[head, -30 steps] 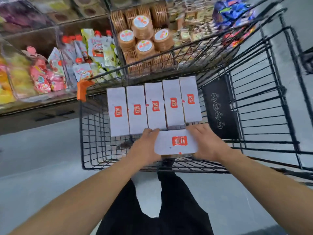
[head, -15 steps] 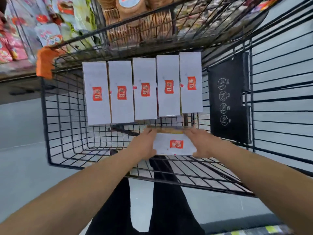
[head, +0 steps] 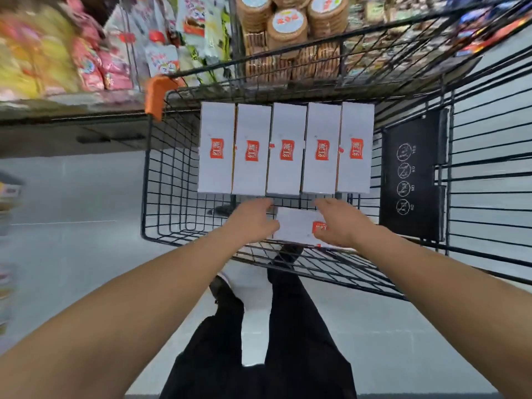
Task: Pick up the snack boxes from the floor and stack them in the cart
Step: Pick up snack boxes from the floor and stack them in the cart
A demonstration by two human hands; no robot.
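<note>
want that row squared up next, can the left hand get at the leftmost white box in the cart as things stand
Probably yes. The left hand is already inside the cart, beside the sixth box. The leftmost white box lies up and to its left, top face bare, with only open wire floor between them.

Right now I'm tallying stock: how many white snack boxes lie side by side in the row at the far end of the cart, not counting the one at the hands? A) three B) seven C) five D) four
C: five white snack boxes with red labels lie edge to edge across the cart, while a sixth box sits apart between the left hand and right hand.
</note>
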